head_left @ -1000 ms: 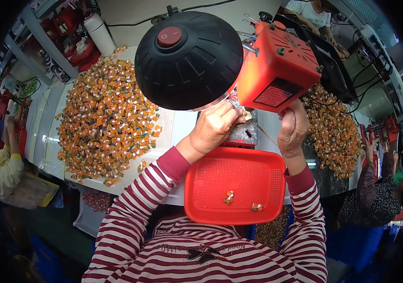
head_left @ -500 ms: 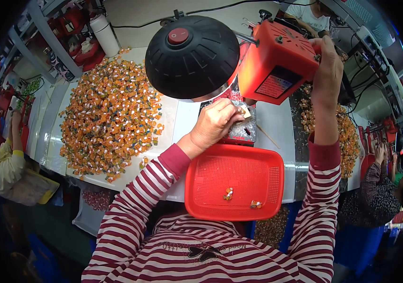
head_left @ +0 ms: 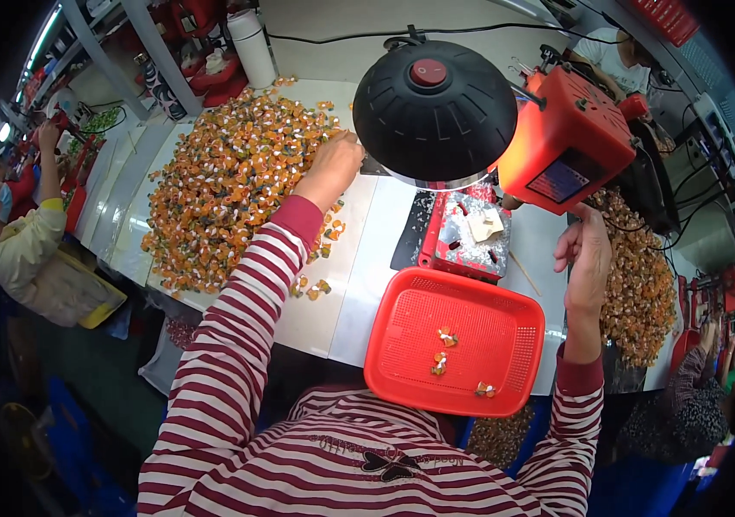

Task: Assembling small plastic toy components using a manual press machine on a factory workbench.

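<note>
My left hand (head_left: pixel 333 168) reaches to the right edge of a big heap of small orange, white and dark green pieces (head_left: pixel 229 189). Its fingers are drawn together beside the black lamp shade (head_left: pixel 434 112); whatever they hold is too small to make out. My right hand (head_left: pixel 587 258) is raised beside the red bench machine (head_left: pixel 570 138), its fingers loosely bent and apart, touching nothing. Below the machine, a cream-coloured holder (head_left: pixel 485 224) sits on a speckled metal base (head_left: pixel 462 250). Nearest my body, a red plastic basket (head_left: pixel 384 345) contains three small pieces (head_left: pixel 440 364).
A second heap of similar pieces (head_left: pixel 634 276) lies at the right. A thin stick (head_left: pixel 525 273) rests by the base. Behind stand a white cylinder (head_left: pixel 251 47) and a black cable (head_left: pixel 333 39). Other people work at the left, right and far side, one wearing a yellowish top (head_left: pixel 27 246).
My left hand has left the holder for the heap at the left. My right hand has come off the machine and dropped lower. The basket holds one more piece. The view has shifted.
</note>
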`<state>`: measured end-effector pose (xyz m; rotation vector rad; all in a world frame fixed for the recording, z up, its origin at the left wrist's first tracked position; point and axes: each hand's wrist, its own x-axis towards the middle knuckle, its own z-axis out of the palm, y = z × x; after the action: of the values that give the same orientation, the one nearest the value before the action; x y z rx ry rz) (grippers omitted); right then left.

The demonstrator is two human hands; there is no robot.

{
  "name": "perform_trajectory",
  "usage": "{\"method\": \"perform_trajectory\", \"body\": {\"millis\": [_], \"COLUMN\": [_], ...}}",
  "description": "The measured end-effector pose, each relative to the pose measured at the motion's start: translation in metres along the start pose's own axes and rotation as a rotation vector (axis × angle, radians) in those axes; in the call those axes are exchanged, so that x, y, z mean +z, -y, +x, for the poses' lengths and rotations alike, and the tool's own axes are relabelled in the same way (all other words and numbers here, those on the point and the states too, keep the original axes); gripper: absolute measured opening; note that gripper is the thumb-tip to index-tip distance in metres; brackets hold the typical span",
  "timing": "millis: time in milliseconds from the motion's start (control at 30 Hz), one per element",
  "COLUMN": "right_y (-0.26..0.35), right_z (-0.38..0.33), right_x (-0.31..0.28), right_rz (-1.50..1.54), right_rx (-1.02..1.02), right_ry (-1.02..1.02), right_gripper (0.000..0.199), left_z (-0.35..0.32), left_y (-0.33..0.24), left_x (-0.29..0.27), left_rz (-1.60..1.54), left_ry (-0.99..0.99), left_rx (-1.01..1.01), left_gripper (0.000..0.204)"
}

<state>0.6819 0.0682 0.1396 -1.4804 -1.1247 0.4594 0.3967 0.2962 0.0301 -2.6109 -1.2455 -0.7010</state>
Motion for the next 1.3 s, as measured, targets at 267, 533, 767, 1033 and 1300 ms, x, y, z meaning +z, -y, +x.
{"method": "perform_trajectory", "body": {"millis": [267, 533, 767, 1033, 1300], "right_y": [-0.011, -0.013, -0.035, -0.042, 0.021], "right_z": [-0.025, -0.021, -0.030, -0.010, 0.074], "right_x": [-0.009, 0.036, 0.031, 0.015, -0.017], "right_rz": [-0.109, -0.608, 0.113, 0.144, 0.311], "right_rx": [0.021, -0.959, 0.056, 0.242, -0.204], "right_ry": [0.194, 0.349, 0.481, 0.375, -0.194], "right_gripper": [0.036, 0.030, 0.019, 0.016, 0.039], "left_z": [0.001, -0.025, -0.038, -0.020, 0.010], "left_y": [-0.047, -0.147, -0.177, -0.179, -0.181], "left_x": [-0.022, -0.063, -0.064, -0.042, -0.008], "left_rz": [-0.337, -1.688, -1.606, -1.066, -0.900], "left_ry": [0.020, 0.475, 0.188, -0.112, -0.332], "left_rx": [-0.210, -0.382, -0.297, 0.083, 0.247], "left_gripper": [0.011, 0.024, 0.017, 0.017, 0.014]}}
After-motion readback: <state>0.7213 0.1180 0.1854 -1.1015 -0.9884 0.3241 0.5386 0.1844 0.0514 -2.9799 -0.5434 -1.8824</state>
